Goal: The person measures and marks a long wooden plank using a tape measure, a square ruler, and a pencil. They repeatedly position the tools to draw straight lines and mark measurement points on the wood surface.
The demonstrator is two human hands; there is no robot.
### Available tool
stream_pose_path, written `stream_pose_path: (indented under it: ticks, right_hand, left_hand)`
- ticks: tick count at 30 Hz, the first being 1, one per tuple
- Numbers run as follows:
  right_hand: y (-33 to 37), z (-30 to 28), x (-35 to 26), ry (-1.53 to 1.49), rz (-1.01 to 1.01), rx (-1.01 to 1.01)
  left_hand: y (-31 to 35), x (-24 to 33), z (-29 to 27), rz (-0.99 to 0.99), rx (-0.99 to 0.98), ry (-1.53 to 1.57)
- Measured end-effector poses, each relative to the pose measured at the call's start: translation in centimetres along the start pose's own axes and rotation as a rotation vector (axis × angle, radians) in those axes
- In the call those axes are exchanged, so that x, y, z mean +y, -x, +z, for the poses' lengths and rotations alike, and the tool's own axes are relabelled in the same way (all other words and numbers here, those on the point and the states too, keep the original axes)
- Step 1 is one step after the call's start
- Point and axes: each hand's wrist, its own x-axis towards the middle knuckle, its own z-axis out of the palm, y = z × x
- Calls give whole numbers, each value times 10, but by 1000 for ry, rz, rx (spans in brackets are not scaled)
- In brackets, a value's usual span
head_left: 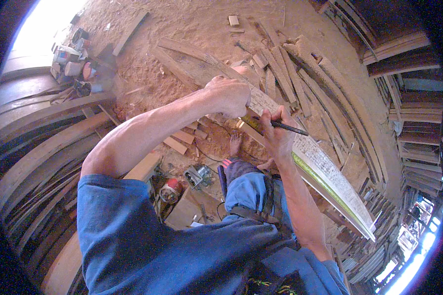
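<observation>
A long, pale wooden board runs slantwise from the upper middle toward the lower right. Along its near edge lies the stretched yellow-green blade of a tape measure. My left hand is closed over the board at the blade's upper end, gripping the tape measure; its case is hidden by the hand. Close beside it, my right hand rests at the board's edge over the blade. A slim dark pencil is held in its fingers, pointing away to the right.
Long planks and offcuts lie on the brown dirt floor beyond the board. Stacked curved timber fills the left side. Near my feet are a red round tool and a metal power tool. Paint pots stand at the far left.
</observation>
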Motion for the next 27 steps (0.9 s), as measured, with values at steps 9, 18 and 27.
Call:
stream_pose_path:
  ticks: [9,18,27]
  right_hand:
    - [2,2,1,-53,-8,23]
    - [3,3,5,-39,16,6]
    - [8,6,10,44,28,11]
  left_hand:
    - [2,2,-3,-21,-14,-24]
    - [1,2,-2,-2,-14,-1]
    - [2,2,-3,-18,-14,-14]
